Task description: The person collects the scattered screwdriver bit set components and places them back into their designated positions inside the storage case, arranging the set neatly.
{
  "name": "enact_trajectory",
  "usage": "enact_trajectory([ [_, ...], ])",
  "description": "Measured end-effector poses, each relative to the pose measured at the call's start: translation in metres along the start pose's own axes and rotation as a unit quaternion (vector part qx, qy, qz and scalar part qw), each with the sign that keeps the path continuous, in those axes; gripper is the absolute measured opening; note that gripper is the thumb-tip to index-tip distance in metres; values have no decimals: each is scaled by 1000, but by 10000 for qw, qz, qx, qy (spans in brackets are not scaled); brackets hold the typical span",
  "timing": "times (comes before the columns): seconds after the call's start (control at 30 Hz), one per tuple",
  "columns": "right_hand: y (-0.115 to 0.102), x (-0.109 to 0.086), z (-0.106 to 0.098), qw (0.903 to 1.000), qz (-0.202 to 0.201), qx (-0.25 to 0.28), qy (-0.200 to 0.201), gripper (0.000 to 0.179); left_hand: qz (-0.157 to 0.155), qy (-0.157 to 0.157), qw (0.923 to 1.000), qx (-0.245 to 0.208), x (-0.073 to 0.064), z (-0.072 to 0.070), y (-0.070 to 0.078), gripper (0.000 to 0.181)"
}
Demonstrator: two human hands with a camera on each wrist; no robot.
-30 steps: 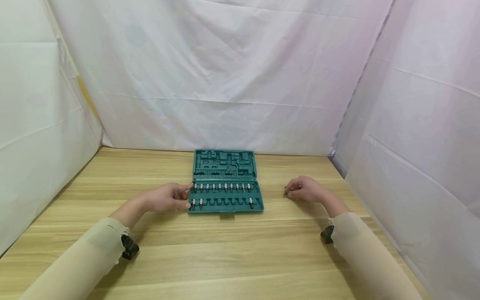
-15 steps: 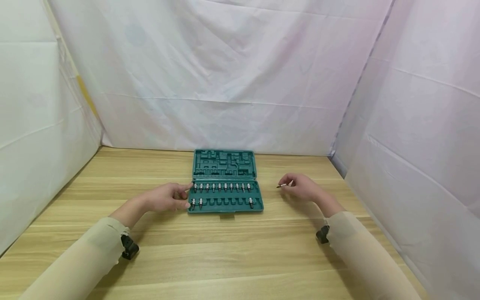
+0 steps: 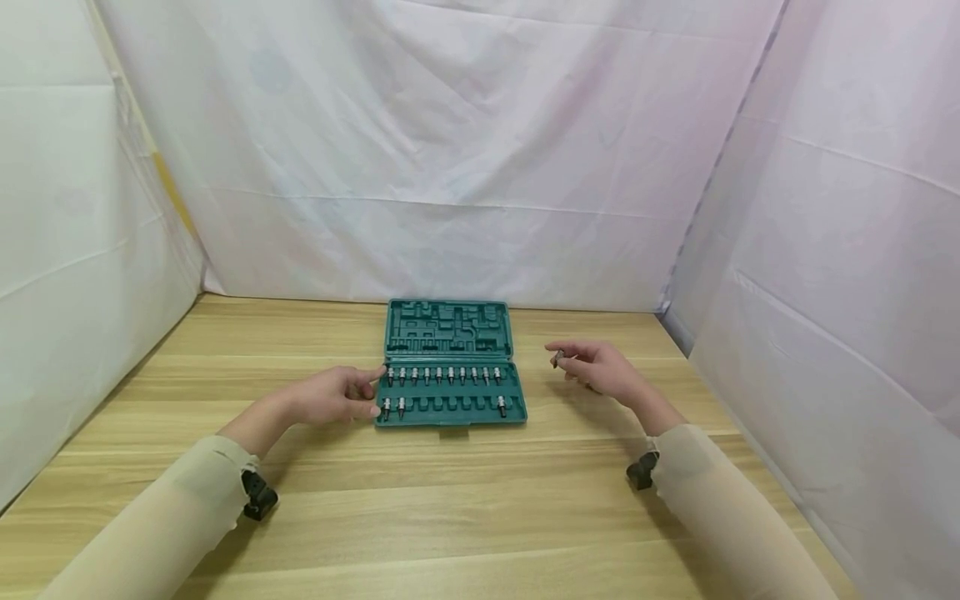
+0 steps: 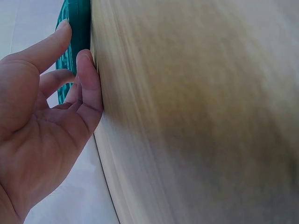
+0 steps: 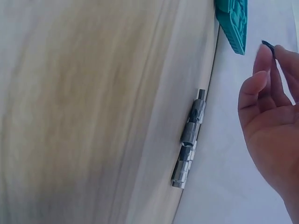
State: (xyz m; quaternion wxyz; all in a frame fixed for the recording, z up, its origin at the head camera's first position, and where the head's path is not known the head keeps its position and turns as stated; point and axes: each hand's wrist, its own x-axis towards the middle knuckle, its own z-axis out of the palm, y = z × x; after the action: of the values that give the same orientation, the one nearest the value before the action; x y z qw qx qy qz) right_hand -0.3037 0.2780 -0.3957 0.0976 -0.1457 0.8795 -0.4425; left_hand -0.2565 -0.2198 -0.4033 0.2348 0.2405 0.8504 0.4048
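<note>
An open green socket case [image 3: 450,390] lies on the table. Silver bit sockets with dark tips fill its back row. The front row has two at the left, one at the right and bare slots between. My left hand [image 3: 333,395] holds the case's left edge, thumb at the front corner, index finger by the hinge; in the left wrist view the other fingers bend against its side. Right of the case, my right hand [image 3: 600,371] is raised over the table and pinches a bit socket [image 3: 557,358] between thumb and fingertip. Its dark tip [image 5: 268,45] shows in the right wrist view.
Several loose bit sockets [image 5: 188,140] lie on the table by my right hand, mostly hidden beneath it in the head view. The case's moulded lid [image 3: 450,327] lies back toward the white cloth wall [image 3: 450,167]. Cloth also stands at both sides.
My right hand has lifted a bit socket from the loose ones, moved slightly left toward the case and turned the socket from lying flat to more upright. The left hand and case have stayed put.
</note>
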Motion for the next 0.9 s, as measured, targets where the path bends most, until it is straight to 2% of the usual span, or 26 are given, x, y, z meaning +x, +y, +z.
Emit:
enact_trajectory([
  [0.2,-1,1,1,9983,-271,516,-38,40,-30,16,10000,10,0,0,-1,84],
  [0.37,-4,0,3,9964,-274,791,-100,35,-58,34,10000,26,1,0,-1,84],
  [0.5,-5,1,6,9943,-172,1037,-158,39,-32,55,10000,63,1,0,-1,84],
  [0.7,-7,6,13,9858,139,1660,-216,43,43,36,10000,60,0,0,0,84],
  [0.8,-9,9,16,9848,167,1711,-247,43,58,23,10000,32,0,0,-1,84],
  [0.9,-11,12,19,9875,129,1542,-302,44,63,15,10000,35,1,0,-2,84],
])
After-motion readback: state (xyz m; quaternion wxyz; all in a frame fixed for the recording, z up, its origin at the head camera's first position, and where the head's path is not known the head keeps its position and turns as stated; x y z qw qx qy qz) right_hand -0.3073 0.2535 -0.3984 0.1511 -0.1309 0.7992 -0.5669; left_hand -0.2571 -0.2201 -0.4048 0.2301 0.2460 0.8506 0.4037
